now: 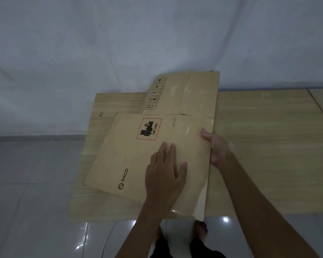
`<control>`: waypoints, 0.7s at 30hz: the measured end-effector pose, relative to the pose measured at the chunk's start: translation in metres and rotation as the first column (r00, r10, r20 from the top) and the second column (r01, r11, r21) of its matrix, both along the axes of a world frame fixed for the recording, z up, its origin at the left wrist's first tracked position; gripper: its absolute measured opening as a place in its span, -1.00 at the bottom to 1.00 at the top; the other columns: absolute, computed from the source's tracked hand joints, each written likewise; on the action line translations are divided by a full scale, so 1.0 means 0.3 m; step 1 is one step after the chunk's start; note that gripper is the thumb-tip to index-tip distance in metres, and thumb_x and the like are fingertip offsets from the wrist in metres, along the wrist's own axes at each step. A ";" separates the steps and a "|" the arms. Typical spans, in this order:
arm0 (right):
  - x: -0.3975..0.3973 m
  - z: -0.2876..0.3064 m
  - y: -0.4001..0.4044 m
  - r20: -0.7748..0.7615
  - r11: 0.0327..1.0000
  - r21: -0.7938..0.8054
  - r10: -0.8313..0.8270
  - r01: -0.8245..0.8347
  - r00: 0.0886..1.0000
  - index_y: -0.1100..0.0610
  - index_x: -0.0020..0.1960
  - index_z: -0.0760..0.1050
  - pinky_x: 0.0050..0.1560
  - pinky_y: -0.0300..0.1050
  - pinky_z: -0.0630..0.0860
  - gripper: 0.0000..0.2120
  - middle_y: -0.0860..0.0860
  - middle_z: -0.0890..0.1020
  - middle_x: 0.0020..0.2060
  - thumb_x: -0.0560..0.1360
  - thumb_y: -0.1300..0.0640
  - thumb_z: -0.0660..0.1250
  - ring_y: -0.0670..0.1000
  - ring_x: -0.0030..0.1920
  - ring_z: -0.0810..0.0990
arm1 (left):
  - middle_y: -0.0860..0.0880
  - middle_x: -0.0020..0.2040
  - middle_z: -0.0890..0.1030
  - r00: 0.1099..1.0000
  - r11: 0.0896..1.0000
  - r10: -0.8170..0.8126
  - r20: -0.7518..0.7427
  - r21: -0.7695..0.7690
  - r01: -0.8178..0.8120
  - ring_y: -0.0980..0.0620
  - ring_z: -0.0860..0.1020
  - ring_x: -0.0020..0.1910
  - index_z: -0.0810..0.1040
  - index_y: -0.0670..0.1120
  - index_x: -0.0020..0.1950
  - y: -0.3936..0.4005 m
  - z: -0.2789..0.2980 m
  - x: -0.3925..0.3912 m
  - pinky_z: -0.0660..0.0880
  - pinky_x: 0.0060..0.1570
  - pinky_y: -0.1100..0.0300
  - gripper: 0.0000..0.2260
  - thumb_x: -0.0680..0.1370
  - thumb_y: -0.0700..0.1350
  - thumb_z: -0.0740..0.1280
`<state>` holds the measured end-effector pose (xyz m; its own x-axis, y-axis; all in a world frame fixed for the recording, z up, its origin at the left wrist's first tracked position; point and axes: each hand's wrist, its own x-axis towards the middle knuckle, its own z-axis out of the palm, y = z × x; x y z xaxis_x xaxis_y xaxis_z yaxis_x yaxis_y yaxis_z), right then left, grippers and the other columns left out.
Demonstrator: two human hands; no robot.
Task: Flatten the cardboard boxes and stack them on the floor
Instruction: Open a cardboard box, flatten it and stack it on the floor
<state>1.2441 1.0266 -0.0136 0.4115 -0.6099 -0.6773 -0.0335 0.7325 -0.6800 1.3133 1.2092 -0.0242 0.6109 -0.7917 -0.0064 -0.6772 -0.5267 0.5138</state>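
Pressing flat on the flattened PICO box (138, 155), left hand (164, 175) has fingers straight, right hand (215, 146) grips that box's right edge, thumb on top; box lies on wood-grain boards (259, 146) on the tiled floor (26, 183).

A flattened brown cardboard box (131, 155) printed with "PICO" and a red-bordered UN 3481 label lies on top of a larger flattened cardboard sheet (259, 146) on the tiled floor (26, 183), with its far flaps against the white wall.
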 end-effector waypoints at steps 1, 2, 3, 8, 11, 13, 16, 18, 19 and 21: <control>-0.046 -0.023 -0.030 -0.046 1.000 -0.022 -0.018 0.017 0.999 0.19 0.08 0.57 -0.12 0.01 0.62 -0.83 0.08 0.70 -0.18 0.62 0.16 0.24 0.08 -0.20 0.66 | 0.05 0.59 0.23 0.999 1.000 -0.021 -0.042 0.005 0.021 0.02 0.23 0.48 0.20 0.10 0.60 -0.023 -0.031 -0.011 0.36 0.32 0.04 -0.42 0.62 0.27 0.13; -0.090 -0.042 -0.054 -0.082 0.999 -0.031 -0.034 0.031 0.996 0.15 0.03 0.57 -0.08 0.02 0.57 -0.87 0.05 0.68 -0.19 0.61 0.20 0.24 0.07 -0.18 0.62 | 0.07 0.58 0.24 0.997 0.999 -0.036 -0.073 0.025 0.038 0.01 0.23 0.47 0.21 0.11 0.59 -0.048 -0.062 -0.013 0.35 0.33 0.03 -0.44 0.62 0.26 0.12; -0.129 -0.058 -0.074 -0.107 0.998 -0.035 -0.047 0.043 0.993 0.11 -0.03 0.56 -0.06 0.01 0.54 -0.86 0.03 0.66 -0.20 0.61 0.24 0.23 0.05 -0.19 0.59 | 0.08 0.57 0.26 0.995 0.997 -0.047 -0.087 0.054 0.052 -0.01 0.24 0.46 0.23 0.12 0.58 -0.074 -0.096 -0.006 0.36 0.32 0.00 -0.46 0.63 0.25 0.12; -0.251 -0.169 -0.146 -0.369 0.959 -0.280 -0.072 -0.037 0.927 0.07 0.09 0.53 0.11 0.15 0.55 -0.79 0.14 0.63 0.06 0.55 0.32 0.26 0.11 -0.07 0.60 | 0.02 0.51 0.30 0.974 0.913 -0.097 -0.204 0.371 0.168 -0.17 0.30 0.40 0.25 0.11 0.55 -0.230 -0.268 0.061 0.43 0.28 -0.13 -0.51 0.63 0.15 0.17; -0.296 -0.288 -0.137 -0.542 0.914 -0.380 -0.093 -0.145 0.835 0.16 0.23 0.51 0.12 0.14 0.59 -0.61 0.14 0.65 0.08 0.41 0.13 0.37 0.14 0.03 0.63 | 0.01 0.43 0.32 0.986 0.894 -0.108 -0.124 0.423 0.151 -0.13 0.32 0.33 0.34 0.16 0.46 -0.271 -0.345 0.106 0.43 0.20 -0.09 -0.60 0.61 0.09 0.19; -0.301 -0.322 -0.119 -0.590 0.894 -0.413 -0.119 -0.172 0.798 0.19 0.24 0.49 0.06 0.00 0.54 -0.60 0.12 0.63 0.08 0.44 0.15 0.41 0.10 0.01 0.59 | -0.02 0.38 0.33 0.997 0.911 -0.064 -0.034 0.405 0.072 -0.14 0.33 0.28 0.37 0.22 0.38 -0.296 -0.375 0.152 0.39 0.16 -0.07 -0.66 0.59 0.14 0.21; -0.305 -0.365 -0.130 -0.637 0.873 -0.449 -0.165 -0.188 0.753 0.22 0.23 0.49 -0.01 -0.12 0.44 -0.66 0.12 0.60 0.03 0.48 0.21 0.41 0.09 -0.01 0.56 | -0.08 0.37 0.30 0.987 0.903 0.160 0.004 0.403 -0.148 -0.21 0.31 0.29 0.31 0.15 0.26 -0.329 -0.415 0.241 0.35 0.18 -0.14 -0.52 0.46 0.34 0.30; -0.312 -0.386 -0.134 -0.648 0.860 -0.472 -0.189 -0.195 0.738 0.22 0.21 0.51 -0.03 -0.15 0.40 -0.68 0.10 0.59 0.00 0.48 0.20 0.43 0.06 -0.04 0.53 | -0.10 0.44 0.26 0.962 0.881 0.273 -0.011 0.404 -0.245 -0.25 0.29 0.36 0.26 0.09 0.36 -0.322 -0.440 0.300 0.33 0.26 -0.18 -0.19 0.28 0.46 0.40; -0.319 -0.400 -0.134 -0.648 0.856 -0.481 -0.199 -0.192 0.735 0.23 0.20 0.51 -0.03 -0.16 0.39 -0.68 0.10 0.59 -0.01 0.48 0.18 0.44 0.06 -0.05 0.53 | -0.09 0.48 0.24 0.944 0.868 0.327 -0.045 0.408 -0.282 -0.26 0.27 0.39 0.23 0.07 0.42 -0.318 -0.449 0.324 0.31 0.31 -0.19 -0.04 0.18 0.49 0.46; -0.338 -0.430 -0.128 -0.653 0.855 -0.489 -0.229 -0.171 0.722 0.22 0.18 0.52 -0.03 -0.17 0.39 -0.67 0.13 0.62 0.02 0.46 0.15 0.46 0.09 -0.02 0.58 | -0.09 0.49 0.22 0.909 0.846 0.405 -0.104 0.421 -0.329 -0.25 0.25 0.42 0.20 0.05 0.46 -0.328 -0.453 0.357 0.29 0.35 -0.19 0.12 0.05 0.45 0.55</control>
<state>1.1429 0.9883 -0.1428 -0.0529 -0.9306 -0.3622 -0.6058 0.3182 -0.7292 1.4203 1.1108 -0.1602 0.8135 -0.4200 -0.4022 -0.3097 -0.8983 0.3117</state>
